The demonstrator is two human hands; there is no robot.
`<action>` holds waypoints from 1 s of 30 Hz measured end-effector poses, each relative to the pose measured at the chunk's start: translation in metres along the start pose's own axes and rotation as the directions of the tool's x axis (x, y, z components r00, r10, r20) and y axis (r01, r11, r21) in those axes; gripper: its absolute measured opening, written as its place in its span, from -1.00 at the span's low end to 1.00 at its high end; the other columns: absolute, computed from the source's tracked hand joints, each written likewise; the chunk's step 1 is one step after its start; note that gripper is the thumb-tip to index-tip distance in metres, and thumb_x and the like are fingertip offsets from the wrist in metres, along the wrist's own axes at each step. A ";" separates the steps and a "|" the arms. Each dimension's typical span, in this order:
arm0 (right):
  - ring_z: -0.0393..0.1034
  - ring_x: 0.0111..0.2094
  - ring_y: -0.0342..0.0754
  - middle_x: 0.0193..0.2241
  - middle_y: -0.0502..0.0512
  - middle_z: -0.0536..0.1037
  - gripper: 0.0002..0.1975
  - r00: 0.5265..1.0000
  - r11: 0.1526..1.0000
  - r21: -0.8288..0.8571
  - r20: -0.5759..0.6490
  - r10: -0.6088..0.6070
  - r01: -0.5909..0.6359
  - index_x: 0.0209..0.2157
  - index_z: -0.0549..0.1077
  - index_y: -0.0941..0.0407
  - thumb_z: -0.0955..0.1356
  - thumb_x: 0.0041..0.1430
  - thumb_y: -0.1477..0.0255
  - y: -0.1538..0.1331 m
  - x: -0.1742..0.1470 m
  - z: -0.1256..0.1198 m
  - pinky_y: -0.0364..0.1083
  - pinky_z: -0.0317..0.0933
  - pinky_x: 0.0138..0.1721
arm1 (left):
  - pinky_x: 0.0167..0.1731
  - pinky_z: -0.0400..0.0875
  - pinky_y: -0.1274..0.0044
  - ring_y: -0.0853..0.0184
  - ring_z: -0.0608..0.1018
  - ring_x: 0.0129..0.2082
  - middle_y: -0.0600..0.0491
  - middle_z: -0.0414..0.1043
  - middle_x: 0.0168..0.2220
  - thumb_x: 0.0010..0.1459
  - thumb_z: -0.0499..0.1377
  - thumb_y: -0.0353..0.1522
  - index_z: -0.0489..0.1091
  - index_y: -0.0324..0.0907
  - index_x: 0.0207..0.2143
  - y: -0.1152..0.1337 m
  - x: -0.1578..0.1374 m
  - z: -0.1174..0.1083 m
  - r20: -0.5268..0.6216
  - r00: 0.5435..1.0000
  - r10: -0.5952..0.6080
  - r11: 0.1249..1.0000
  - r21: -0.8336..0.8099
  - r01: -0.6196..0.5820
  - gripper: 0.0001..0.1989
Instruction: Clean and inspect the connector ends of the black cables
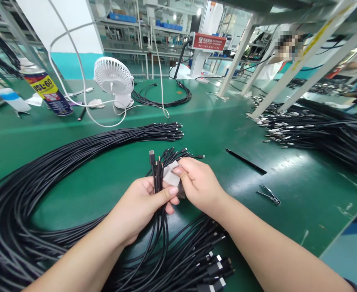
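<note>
One bunch gathered: left hand was curled round cables, right hand pinched white slip beside them. Other cables lay on desk, unheld.

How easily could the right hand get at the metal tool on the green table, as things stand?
Probably yes: the metal tool lies to the right of the right hand, with only green table visible between them. However, this hand pinches a white piece and may need to release it first.
</note>
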State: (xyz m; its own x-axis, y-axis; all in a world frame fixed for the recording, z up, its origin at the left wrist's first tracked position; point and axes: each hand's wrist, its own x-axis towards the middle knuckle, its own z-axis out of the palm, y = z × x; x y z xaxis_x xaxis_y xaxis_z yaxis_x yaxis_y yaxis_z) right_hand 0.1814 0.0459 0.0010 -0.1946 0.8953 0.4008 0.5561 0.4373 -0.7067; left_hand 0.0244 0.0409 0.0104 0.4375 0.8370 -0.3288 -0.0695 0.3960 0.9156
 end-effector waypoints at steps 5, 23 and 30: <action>0.17 -0.46 -0.11 -0.51 0.03 0.30 -0.76 0.988 0.957 -0.252 -0.002 -0.152 0.147 -0.52 0.16 0.08 0.15 0.26 0.50 0.002 -0.001 -0.002 -0.12 0.08 -0.41 | -0.51 0.25 0.61 0.50 0.36 -0.62 0.15 0.41 -0.63 -0.05 0.35 -0.28 0.44 -0.24 -0.58 -0.001 0.001 -0.001 -0.008 1.000 -0.010 0.999 0.034 0.010 -0.77; 0.09 -0.69 -0.27 -0.60 -0.09 0.32 -0.71 0.937 0.534 0.772 0.248 0.245 -0.344 -0.41 0.41 0.13 0.39 0.11 0.17 0.002 0.003 -0.025 -0.24 -0.07 -0.74 | -0.50 0.28 0.60 0.48 0.42 -0.64 0.11 0.52 -0.60 -0.01 0.35 -0.27 0.51 -0.21 -0.47 -0.002 -0.004 -0.003 0.072 0.996 0.060 0.997 -0.045 -0.057 -0.82; 0.23 -0.62 -0.25 -0.59 -0.08 0.40 -0.76 0.896 0.566 0.720 0.436 0.080 -0.401 -0.41 0.43 0.16 0.48 0.00 0.31 0.002 0.000 -0.019 -0.24 0.16 -0.61 | -0.49 0.36 0.57 0.44 0.47 -0.67 0.09 0.48 -0.66 -0.03 0.34 -0.19 0.47 -0.23 -0.59 0.000 -0.005 -0.001 0.146 0.989 0.036 0.998 -0.054 -0.028 -0.70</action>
State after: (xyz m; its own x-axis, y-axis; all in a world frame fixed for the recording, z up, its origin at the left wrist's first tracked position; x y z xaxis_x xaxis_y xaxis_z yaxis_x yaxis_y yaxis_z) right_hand 0.1977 0.0450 0.0105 -0.4825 0.8746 0.0484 -0.1890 -0.0500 -0.9807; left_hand 0.0211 0.0375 0.0116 0.5606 0.7867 -0.2587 -0.1300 0.3921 0.9107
